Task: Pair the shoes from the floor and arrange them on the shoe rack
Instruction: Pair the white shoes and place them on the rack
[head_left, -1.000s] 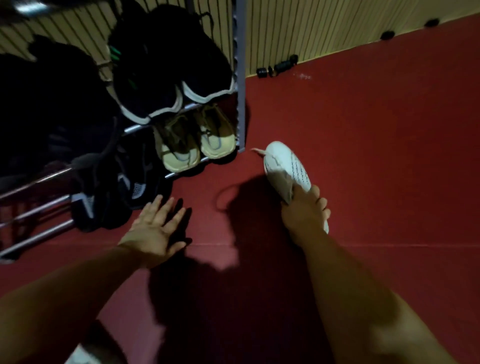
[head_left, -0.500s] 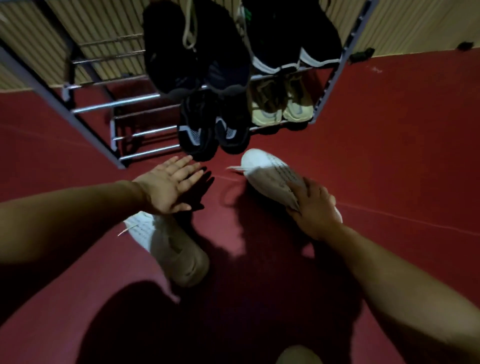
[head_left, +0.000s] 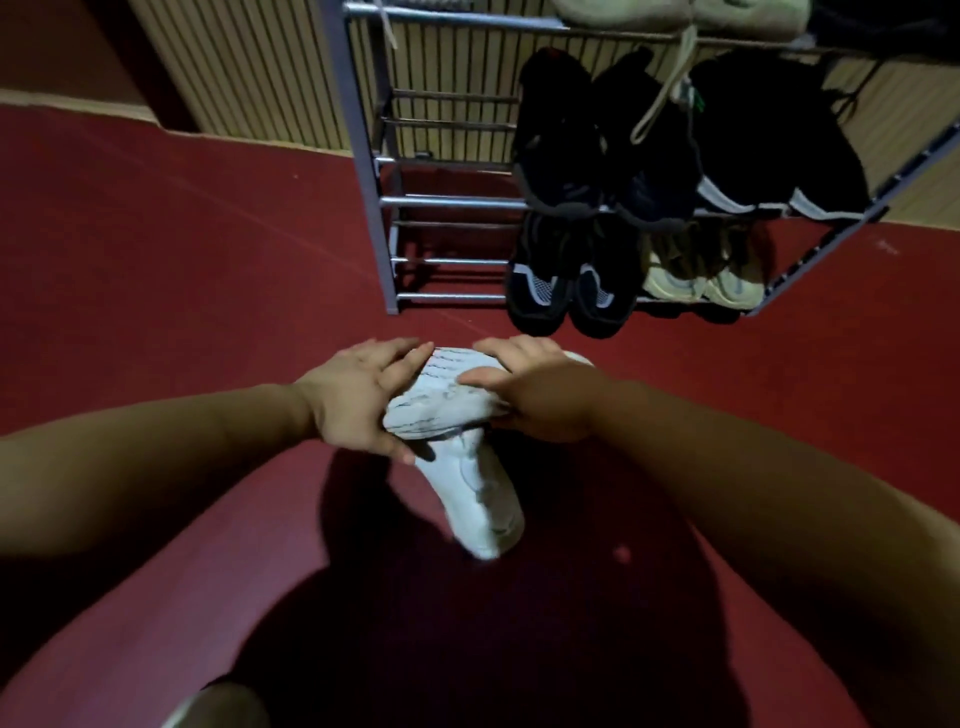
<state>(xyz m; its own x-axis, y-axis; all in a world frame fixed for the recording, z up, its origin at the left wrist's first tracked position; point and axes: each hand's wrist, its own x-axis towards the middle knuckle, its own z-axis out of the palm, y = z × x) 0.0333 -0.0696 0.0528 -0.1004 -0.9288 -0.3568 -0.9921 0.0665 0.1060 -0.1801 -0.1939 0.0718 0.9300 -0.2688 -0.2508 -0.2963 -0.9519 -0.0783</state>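
Two white shoes meet between my hands on the red floor. One white shoe (head_left: 441, 389), with a striped surface, lies across the top. The other white shoe (head_left: 480, 499) points down toward me. My left hand (head_left: 358, 400) grips them from the left, thumb underneath. My right hand (head_left: 530, 395) is closed over them from the right. The grey metal shoe rack (head_left: 366, 156) stands just beyond, with bare bars (head_left: 447, 200) on its left half.
On the rack sit black shoes (head_left: 561, 156), black shoes with white soles (head_left: 769, 166), black sneakers (head_left: 566, 283) and beige shoes (head_left: 701, 273) on the lowest tier, and pale shoes (head_left: 623, 13) on top. A slatted wall (head_left: 249, 78) stands behind. My knee (head_left: 218, 706) shows at the bottom.
My view swung left and the rack is now at the upper right. My right hand carried its white shoe over to the second one, and my left hand, open before, closed on the shoes.
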